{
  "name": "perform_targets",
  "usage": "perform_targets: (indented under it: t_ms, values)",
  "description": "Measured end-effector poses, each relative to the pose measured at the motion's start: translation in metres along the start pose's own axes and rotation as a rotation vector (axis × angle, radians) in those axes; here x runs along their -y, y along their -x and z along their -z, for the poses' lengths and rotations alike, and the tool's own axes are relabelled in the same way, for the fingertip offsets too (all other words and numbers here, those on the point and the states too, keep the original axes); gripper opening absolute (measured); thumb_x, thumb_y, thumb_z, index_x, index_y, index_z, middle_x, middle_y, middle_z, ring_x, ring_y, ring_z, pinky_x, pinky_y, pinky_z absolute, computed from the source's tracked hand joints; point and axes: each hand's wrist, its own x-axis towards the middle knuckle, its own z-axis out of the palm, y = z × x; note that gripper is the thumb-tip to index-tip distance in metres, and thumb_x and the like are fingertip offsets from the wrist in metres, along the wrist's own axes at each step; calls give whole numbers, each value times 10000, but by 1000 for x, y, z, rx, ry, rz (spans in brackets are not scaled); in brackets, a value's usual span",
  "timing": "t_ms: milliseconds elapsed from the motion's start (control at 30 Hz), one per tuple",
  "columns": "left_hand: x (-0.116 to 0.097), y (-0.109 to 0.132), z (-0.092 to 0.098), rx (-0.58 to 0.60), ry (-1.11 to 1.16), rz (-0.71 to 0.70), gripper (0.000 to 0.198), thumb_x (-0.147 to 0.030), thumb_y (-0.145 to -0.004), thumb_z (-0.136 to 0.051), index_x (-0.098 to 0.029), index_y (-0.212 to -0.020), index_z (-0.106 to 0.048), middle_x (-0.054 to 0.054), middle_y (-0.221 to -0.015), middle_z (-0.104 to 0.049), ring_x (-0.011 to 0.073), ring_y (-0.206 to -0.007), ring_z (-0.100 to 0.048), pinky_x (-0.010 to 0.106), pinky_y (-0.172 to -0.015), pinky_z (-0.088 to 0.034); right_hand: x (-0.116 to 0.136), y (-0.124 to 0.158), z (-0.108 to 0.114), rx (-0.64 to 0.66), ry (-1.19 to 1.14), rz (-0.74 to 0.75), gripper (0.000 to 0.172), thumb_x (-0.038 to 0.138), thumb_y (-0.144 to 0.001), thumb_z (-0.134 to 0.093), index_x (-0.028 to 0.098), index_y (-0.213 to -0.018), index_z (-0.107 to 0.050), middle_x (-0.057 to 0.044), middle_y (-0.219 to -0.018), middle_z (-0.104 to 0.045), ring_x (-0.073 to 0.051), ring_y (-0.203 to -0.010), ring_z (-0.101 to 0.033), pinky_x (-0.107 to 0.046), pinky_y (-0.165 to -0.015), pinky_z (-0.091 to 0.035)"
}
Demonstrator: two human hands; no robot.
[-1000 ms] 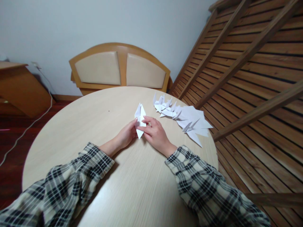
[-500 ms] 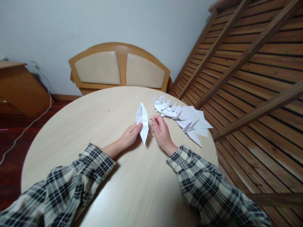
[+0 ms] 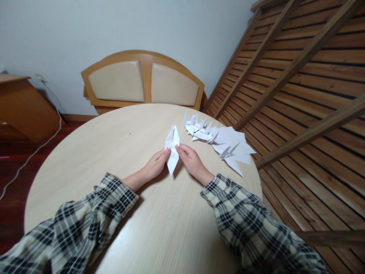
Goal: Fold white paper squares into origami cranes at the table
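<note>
Between my two hands is a piece of folded white paper [image 3: 172,156], long and diamond-shaped, with a slit at its upper point. My left hand [image 3: 156,164] pinches its left edge, thumb on the front face. On the opposite edge, my right hand [image 3: 194,163] grips it the same way, thumb on top. The fingers behind the paper are hidden. It is held just above the round table [image 3: 114,144], its lower point toward me.
Several folded paper cranes [image 3: 196,125] stand in a cluster at the table's far right. Beside them lie flat white paper sheets [image 3: 238,142]. A wooden headboard [image 3: 148,80] with padded panels is behind the table, and a slatted wooden frame [image 3: 299,95] leans along the right.
My right hand, which was apart from the paper's right side, has moved left and taken hold of its edge. The paper has turned slightly. My left hand keeps its pinch.
</note>
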Motion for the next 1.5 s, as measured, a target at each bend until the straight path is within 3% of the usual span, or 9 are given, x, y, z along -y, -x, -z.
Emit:
perform_targets:
  t_ms: [367,567,700,967,1333,1500]
  values:
    - [4,-2,0,124,155,115,467,-591,-857,-482,-141,-783,-584,66,-704,-637,176,-647,-577,317,-648,-471,0,0,1,-19,-10,-48,369,466,-899,-493,193,-652,-465,17,-645,-457,-129,-630,-449,-265,-599,-371]
    - [1,-3,1,-12,17,10,300,-463,-843,-575,-165,-811,-569,-4,-652,-551,121,-567,-492,255,-534,-406,-4,-3,3,-56,79,-9,370,429,-906,-472,195,-622,-432,14,-626,-440,-131,-620,-427,-272,-590,-347]
    - [-2,-2,3,-57,-67,-29,291,-427,-812,-615,-171,-704,-530,-19,-594,-505,106,-530,-469,238,-503,-379,-6,-3,5,-79,157,18,372,404,-917,-473,196,-612,-418,15,-617,-430,-130,-615,-421,-275,-585,-332]
    - [-8,-2,4,-57,-161,-33,324,-428,-820,-566,-165,-633,-546,-11,-557,-485,107,-515,-439,247,-495,-344,-7,-1,4,-95,229,44,367,376,-935,-468,196,-618,-426,15,-617,-444,-129,-610,-431,-279,-591,-327]
    - [-11,0,6,-30,-13,52,311,-390,-785,-613,-162,-581,-559,-16,-519,-475,99,-488,-412,242,-483,-325,-10,0,3,-75,245,80,362,385,-948,-431,201,-637,-414,5,-648,-462,-139,-635,-450,-286,-619,-344]
    - [-12,0,3,-7,58,57,314,-417,-820,-581,-161,-638,-570,-9,-555,-500,97,-506,-427,234,-493,-344,-10,0,1,-85,110,2,351,431,-943,-416,205,-677,-450,-7,-665,-490,-149,-644,-466,-283,-596,-365]
